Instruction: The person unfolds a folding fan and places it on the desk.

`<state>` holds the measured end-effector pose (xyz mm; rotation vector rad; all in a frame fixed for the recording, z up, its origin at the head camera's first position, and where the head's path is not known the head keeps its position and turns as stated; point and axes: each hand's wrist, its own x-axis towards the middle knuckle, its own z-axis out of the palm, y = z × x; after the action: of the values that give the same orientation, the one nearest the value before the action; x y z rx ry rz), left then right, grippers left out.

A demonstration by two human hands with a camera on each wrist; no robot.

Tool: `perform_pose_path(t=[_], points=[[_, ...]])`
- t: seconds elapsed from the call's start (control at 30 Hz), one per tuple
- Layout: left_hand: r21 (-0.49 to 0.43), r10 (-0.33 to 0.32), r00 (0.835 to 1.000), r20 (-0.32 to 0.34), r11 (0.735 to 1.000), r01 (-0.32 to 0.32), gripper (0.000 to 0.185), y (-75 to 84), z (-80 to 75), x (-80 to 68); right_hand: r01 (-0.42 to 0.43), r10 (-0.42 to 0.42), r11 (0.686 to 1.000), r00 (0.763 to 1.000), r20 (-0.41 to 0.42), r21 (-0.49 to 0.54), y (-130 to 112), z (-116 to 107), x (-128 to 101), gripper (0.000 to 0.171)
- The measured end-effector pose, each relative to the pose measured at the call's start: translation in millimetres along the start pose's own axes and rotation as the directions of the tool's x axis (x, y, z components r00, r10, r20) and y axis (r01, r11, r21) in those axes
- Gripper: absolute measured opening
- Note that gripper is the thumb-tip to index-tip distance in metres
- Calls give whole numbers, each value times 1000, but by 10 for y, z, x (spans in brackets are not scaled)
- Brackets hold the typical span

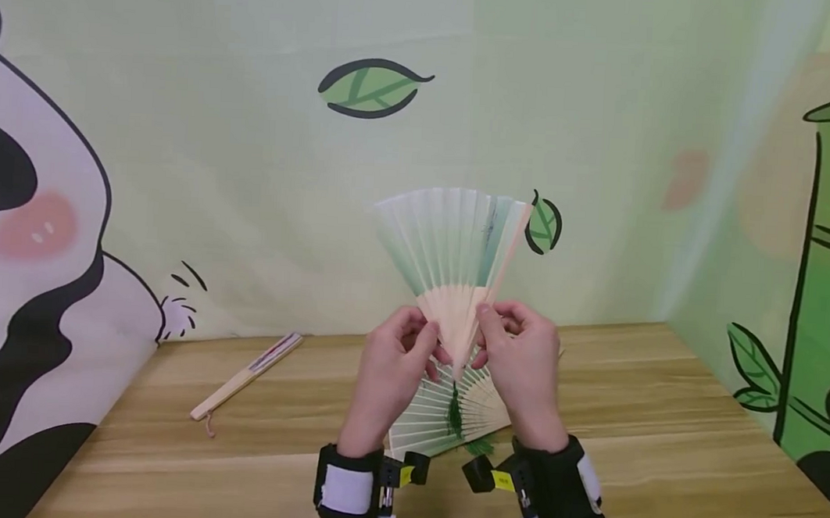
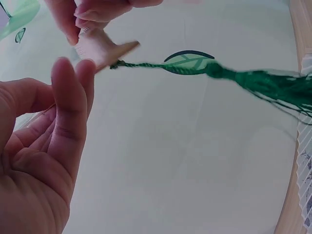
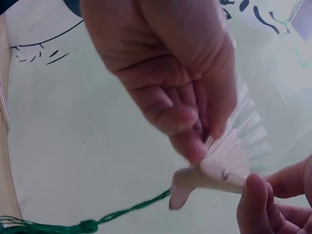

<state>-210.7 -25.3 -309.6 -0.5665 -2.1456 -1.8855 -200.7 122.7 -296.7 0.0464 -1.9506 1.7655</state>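
Observation:
A partly spread folding fan (image 1: 437, 244), white shading to green with pale wooden ribs, is held upright above the table. My left hand (image 1: 395, 364) pinches its left edge near the ribs' lower part, thumb towards me. On the opposite edge, my right hand (image 1: 522, 362) grips the outer rib between thumb and fingers. From the fan's pivot end hangs a green tassel (image 2: 273, 85), seen large in the left wrist view. A second folding fan (image 1: 423, 424), spread open and pale green, lies on the table beneath the hands, which partly cover it.
A closed folding fan (image 1: 247, 375) with a small cord loop lies on the wooden table (image 1: 248, 477) to the left. Behind stands a pale green printed backdrop (image 1: 252, 141) with leaves and a panda; it also runs along the right side.

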Motion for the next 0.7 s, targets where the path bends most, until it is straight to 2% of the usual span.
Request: perform_pose_path(t=[0.33,0.7], points=[[-53,6,1000,7,999,-6,12,-19,-5,1,-50,47,996,998,43,70,-50,-42,-22,22],[-192,20,999,30,981,-14,15,-37,-16,9,-76,55,976,993,103,204,-67,-36,-20,16]])
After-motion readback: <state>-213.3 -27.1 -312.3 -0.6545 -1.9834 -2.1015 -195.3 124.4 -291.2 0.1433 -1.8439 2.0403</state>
